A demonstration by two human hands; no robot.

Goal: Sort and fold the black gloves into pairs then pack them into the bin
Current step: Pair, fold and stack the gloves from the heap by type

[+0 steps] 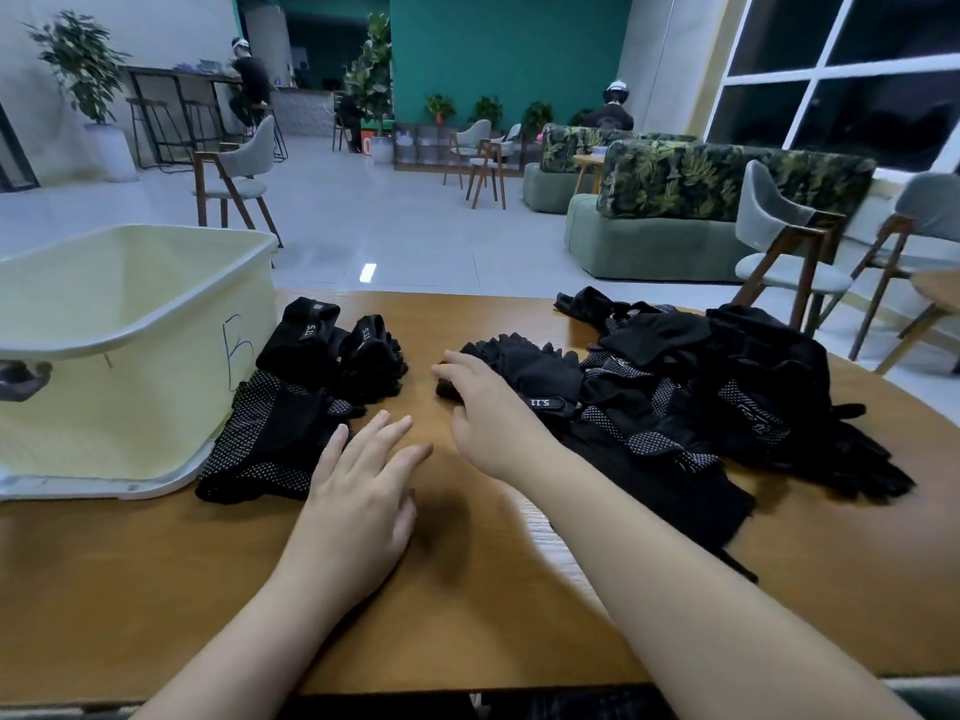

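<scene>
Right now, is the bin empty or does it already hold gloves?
Empty as far as visible: the bin's pale inner walls show no gloves; its floor is hidden.

Teal wall backing grey floor; leaf-print sofas and chairs standing beside dark windows.

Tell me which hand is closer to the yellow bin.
Left. The left hand hovers flat over the table just right of the bin, beside the dotted gloves. The right hand is farther right, reaching into the glove pile.
</scene>
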